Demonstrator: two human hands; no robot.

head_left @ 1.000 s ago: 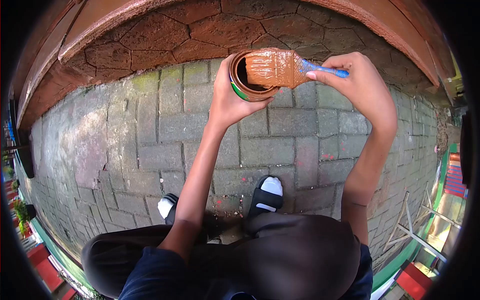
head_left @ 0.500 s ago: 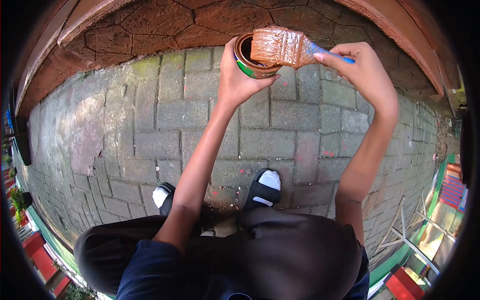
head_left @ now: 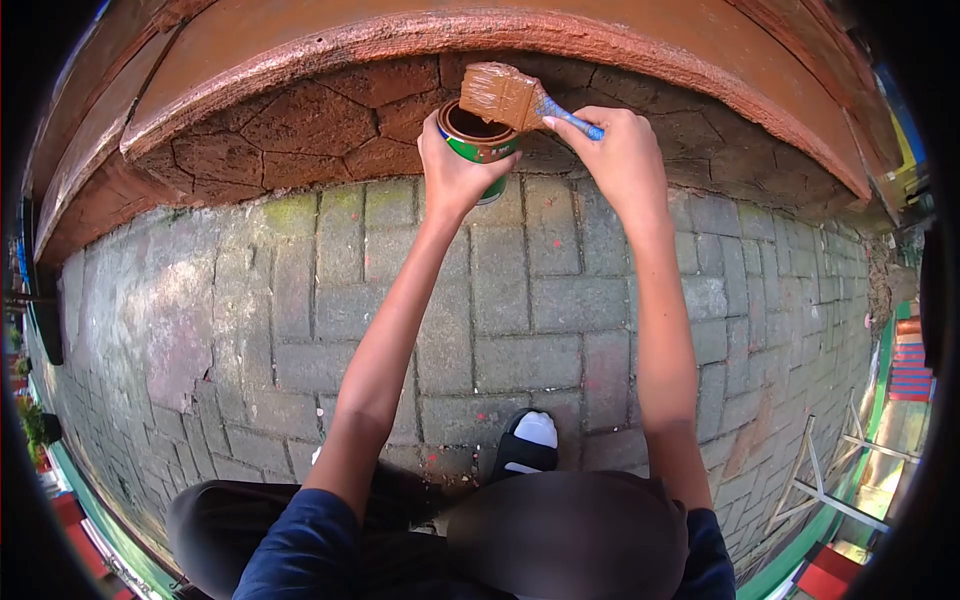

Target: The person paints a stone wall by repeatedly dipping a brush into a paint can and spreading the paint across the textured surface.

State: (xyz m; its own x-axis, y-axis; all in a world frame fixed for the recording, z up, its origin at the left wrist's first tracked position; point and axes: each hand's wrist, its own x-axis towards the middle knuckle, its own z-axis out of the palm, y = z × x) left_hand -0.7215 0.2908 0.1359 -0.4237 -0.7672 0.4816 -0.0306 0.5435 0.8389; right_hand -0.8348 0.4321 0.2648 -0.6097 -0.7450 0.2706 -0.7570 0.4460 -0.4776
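Note:
My left hand [head_left: 457,175] is wrapped round a green paint can [head_left: 478,150] with an open top and brown paint smeared on its rim. In my right hand [head_left: 617,150] is a paintbrush [head_left: 503,96], pinched by its blue handle. Wet reddish-brown paint coats the bristles and most of the ferrule. The bristle end overlaps the can's mouth in this view, tilted up to the left, and hides part of the opening. Both hands are in front of a low wall [head_left: 310,125] with a stone pattern, painted reddish brown.
A smooth painted ledge [head_left: 450,35] projects along the wall's top. Grey paving blocks [head_left: 530,310] cover the ground, spotted with red paint. My foot in a black sandal [head_left: 528,447] rests on them. A metal frame [head_left: 825,490] stands at the right.
My right hand has moved left with the brush, and its arm is straighter. The view has tilted up, showing more of the ledge. The can is still in my left hand.

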